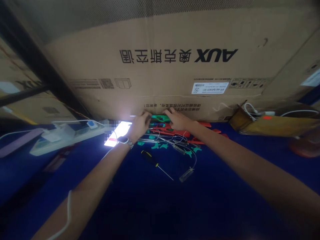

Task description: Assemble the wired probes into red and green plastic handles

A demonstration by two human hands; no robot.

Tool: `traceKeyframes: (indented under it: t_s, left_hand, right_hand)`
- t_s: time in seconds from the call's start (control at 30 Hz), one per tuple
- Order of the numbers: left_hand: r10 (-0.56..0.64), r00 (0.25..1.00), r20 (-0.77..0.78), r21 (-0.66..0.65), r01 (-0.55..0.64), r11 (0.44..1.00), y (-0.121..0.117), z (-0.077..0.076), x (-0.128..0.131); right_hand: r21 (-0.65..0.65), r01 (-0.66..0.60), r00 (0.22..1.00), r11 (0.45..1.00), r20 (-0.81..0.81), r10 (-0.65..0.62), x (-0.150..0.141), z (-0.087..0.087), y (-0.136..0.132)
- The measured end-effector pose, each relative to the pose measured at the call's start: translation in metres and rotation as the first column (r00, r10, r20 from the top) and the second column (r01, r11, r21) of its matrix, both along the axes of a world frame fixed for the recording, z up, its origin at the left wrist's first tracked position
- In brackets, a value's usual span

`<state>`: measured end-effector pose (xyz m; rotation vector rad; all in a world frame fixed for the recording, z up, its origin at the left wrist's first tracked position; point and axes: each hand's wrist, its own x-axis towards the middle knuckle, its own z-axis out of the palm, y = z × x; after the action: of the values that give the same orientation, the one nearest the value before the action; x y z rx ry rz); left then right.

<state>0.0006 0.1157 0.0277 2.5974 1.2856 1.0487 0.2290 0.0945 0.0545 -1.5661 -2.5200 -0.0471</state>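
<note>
Both my hands reach far forward to a green plastic part (160,118) lying against the base of a big cardboard box. My left hand (140,125), with a watch on its wrist, has its fingers curled on the part's left end. My right hand (178,120) rests on its right end, fingers bent over it. Under and around them lie red plastic pieces (165,128), small teal pieces (160,145) and thin wires.
A black-handled screwdriver (155,163) and a small clear tube (186,174) lie on the blue cloth (155,203). A lit phone (117,133) glows left of my left hand. A white power strip (62,137) sits left. The cardboard box (175,66) fills the back.
</note>
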Motion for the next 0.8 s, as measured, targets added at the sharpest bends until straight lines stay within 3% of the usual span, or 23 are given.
traceKeyframes:
  t_s: [0.17, 0.37, 0.5, 0.63, 0.8]
  left_hand:
    - [-0.083, 0.995, 0.054, -0.066, 0.086, 0.994, 0.013, -0.015, 0.003]
    - [-0.135, 0.983, 0.125, -0.039, 0.140, 0.989, -0.005, -0.013, -0.002]
    - [-0.191, 0.978, -0.088, -0.011, 0.191, 0.982, -0.024, -0.007, -0.002]
    - [-0.177, 0.936, -0.306, -0.005, 0.184, 0.983, -0.036, -0.004, 0.007]
    - [-0.129, 0.940, -0.317, 0.036, 0.148, 0.988, -0.044, -0.002, 0.018]
  right_hand:
    - [0.104, -0.017, 0.999, 0.994, -0.027, 0.020, 0.011, -0.006, 0.001]
    - [0.201, 0.124, 0.987, 0.972, -0.122, -0.101, 0.022, -0.017, -0.034]
    - [0.130, 0.202, 0.976, 0.971, -0.116, -0.187, 0.023, -0.027, -0.053]
    - [0.059, 0.269, 0.953, 0.961, -0.163, -0.257, 0.017, -0.029, -0.051]
    - [0.029, 0.237, 0.948, 0.971, -0.226, -0.225, 0.012, -0.023, -0.048]
